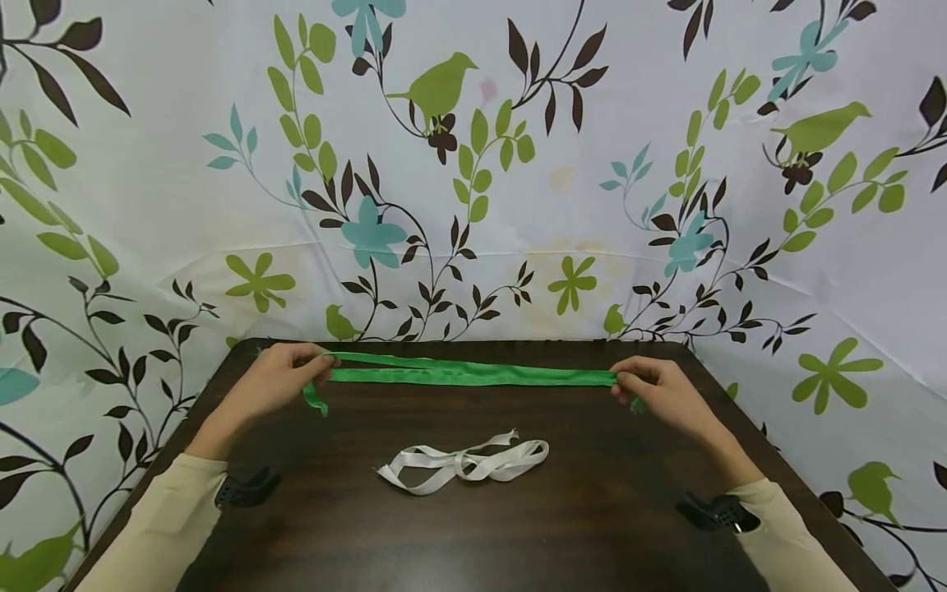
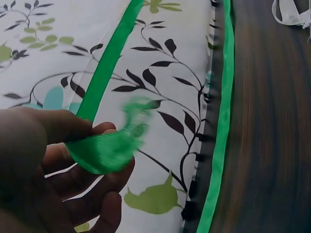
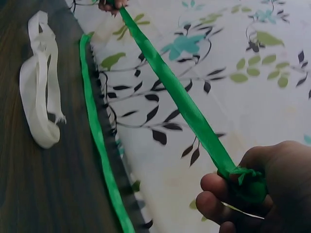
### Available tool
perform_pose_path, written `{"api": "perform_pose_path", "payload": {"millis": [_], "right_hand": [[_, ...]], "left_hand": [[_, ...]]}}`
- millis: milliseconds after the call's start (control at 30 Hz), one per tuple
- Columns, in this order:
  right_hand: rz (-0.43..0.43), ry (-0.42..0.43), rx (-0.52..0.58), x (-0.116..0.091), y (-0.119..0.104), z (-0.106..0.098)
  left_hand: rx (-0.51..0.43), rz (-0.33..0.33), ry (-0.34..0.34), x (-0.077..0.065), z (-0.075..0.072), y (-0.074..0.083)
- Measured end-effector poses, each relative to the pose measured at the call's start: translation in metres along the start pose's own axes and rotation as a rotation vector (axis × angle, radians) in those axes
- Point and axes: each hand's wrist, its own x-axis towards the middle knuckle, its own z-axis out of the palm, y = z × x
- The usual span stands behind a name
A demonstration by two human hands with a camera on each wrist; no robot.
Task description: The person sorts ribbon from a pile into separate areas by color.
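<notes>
A green ribbon (image 1: 533,376) is stretched level between my two hands, above the far part of the dark wooden table. My left hand (image 1: 279,376) pinches one end between thumb and fingers, and a short tail (image 2: 104,153) hangs past the grip. At the other end my right hand (image 1: 662,390) pinches the ribbon, a frayed bit (image 3: 245,175) showing by the thumb. A second green ribbon (image 3: 95,126) lies flat along the table's far edge, below the held one. Closer to me, a white ribbon (image 3: 28,92) lies loosely looped on the wood.
The dark table (image 1: 473,534) ends at a white cloth (image 1: 473,296) printed with leaves, birds and flowers, which hangs behind and at both sides. Black devices (image 1: 247,487) are strapped to both wrists, over cream sleeves.
</notes>
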Motion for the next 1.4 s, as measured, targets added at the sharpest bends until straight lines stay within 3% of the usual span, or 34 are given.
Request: {"api": "perform_pose_path", "payload": {"millis": [100,433,733,867,1167,1400], "right_hand": [[0.012,0.007,0.031,0.003,0.014,-0.001],[0.088,0.024,0.179,0.022,0.058,0.002],[0.174,0.010,0.291,0.036,0.098,0.019],[0.215,0.010,0.244,0.040,0.111,0.028],[0.186,0.056,-0.033,0.050,0.120,0.045],[0.250,0.131,-0.083,0.064,0.123,0.051]], "left_hand": [[-0.021,-0.024,-0.017,0.000,-0.002,-0.006],[-0.218,-0.193,-0.073,0.006,0.001,-0.039],[-0.239,-0.276,-0.115,0.010,0.007,-0.073],[-0.227,-0.308,-0.082,0.010,0.010,-0.082],[-0.076,-0.328,0.009,0.019,0.028,-0.096],[0.015,-0.336,0.029,0.029,0.035,-0.105]]}}
